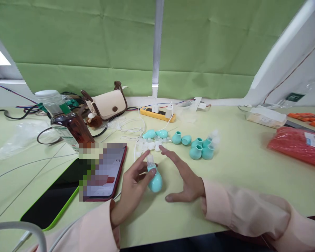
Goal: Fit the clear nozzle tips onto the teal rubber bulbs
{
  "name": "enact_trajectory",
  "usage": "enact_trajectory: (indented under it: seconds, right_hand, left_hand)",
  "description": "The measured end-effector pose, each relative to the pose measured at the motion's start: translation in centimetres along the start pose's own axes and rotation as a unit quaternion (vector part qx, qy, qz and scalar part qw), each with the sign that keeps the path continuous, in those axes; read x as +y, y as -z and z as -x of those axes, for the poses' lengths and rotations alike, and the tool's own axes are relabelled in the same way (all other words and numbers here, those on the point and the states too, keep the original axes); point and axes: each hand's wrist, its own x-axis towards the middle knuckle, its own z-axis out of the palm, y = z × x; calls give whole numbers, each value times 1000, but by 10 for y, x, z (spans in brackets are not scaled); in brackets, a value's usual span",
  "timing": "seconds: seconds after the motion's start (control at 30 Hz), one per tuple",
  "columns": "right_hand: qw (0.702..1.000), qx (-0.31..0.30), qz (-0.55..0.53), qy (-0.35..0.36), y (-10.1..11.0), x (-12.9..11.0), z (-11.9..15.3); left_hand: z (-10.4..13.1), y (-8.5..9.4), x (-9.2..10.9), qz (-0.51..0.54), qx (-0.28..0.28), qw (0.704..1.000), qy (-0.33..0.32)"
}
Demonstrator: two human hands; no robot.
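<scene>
My left hand (133, 185) grips a teal bulb (155, 182) with a clear nozzle pointing away from me, the thumb resting on the bulb's side. Just right of it, my right hand (185, 178) has its thumb and fingers spread and holds nothing. Small white and clear plastic parts (149, 144) lie beyond my fingertips. Behind those parts are two teal bulbs (149, 133) lying on their sides. Further right, several open-necked teal bulbs (195, 152) stand or lie in a group, partly beside clear pieces.
Two phones (57, 192) lie at the left, near a brown bottle (70, 129). A cream bag (109, 105) and a yellow power strip (157, 114) are at the back. At the right are a red plastic package (296, 145) and a tissue pack (266, 117). White cables cross the table (241, 178).
</scene>
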Motion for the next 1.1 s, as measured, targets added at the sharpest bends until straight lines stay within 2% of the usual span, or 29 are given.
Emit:
enact_trajectory:
  seconds: [0.13,0.23,0.33,0.47,0.7,0.93,1.1]
  right_hand:
    - [995,0,84,-48,3,11,-5]
    - [979,-8,177,-101,-2,20,-9]
    - [960,-9,254,-121,-7,29,-15]
    - [947,-18,291,-138,-11,37,-20]
    - [929,-38,346,-127,-19,42,-25]
    - [924,31,370,-87,-19,45,-25]
    - [934,35,352,-44,-19,47,-24]
  left_hand:
    - [-4,0,2,46,27,998,-15]
    - [-3,0,4,59,31,998,-9]
    - [-1,1,5,49,39,998,4]
    - [0,2,7,57,33,998,14]
    - [2,-2,6,-21,5,1000,18]
    - [2,-3,5,-25,-21,999,25]
    - [1,-4,6,-19,-26,999,42]
